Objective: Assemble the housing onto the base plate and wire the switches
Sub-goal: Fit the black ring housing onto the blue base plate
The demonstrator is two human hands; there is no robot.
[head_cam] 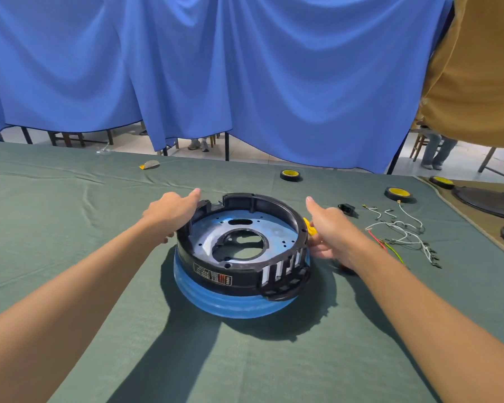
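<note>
HOLD: gripping housing (246,276) rim with left hand (172,213) and right hand (328,232) | LOC: resting on base plate (230,303), mid table (70,205) | RISK: may seat skewed if pressed unevenly (could pinch nearby wires (402,231))

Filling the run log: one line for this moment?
housing on base plate | left hand, right hand hold housing | wires lie beside

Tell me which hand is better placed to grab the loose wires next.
Probably the right. The wires lie just to the right of the right hand, while the left hand grips the housing on the side away from them.
</note>
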